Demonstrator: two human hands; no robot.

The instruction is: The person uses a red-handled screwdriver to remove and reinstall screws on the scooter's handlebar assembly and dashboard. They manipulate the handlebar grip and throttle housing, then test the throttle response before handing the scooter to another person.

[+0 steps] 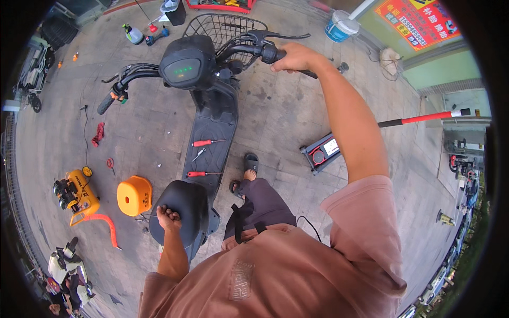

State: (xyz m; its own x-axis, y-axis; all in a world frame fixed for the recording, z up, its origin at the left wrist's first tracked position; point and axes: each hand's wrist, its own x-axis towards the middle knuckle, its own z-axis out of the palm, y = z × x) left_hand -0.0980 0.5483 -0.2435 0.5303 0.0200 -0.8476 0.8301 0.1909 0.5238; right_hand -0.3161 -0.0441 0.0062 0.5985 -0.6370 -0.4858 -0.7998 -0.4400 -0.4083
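My right hand [298,57] is wrapped round the right handlebar grip [308,73] of a black electric scooter. Over the scooter's black seat [185,199], my left hand [168,217] is curled closed. A thin, rod-like piece shows beside its fingers, but what they hold is too small to make out. The dashboard [183,70] has green lights lit. On the footboard [212,130] lie two red-handled screwdrivers, the upper one [203,143] and the lower one [197,174], with a small metal tool [199,154] between them.
An orange stool [134,195] stands left of the seat, near a yellow air compressor [84,193] with an orange hose [110,228]. A floor jack [321,152] with a red handle sits to the right. A red cloth [98,134] and red-handled scissors [110,165] lie on the ground.
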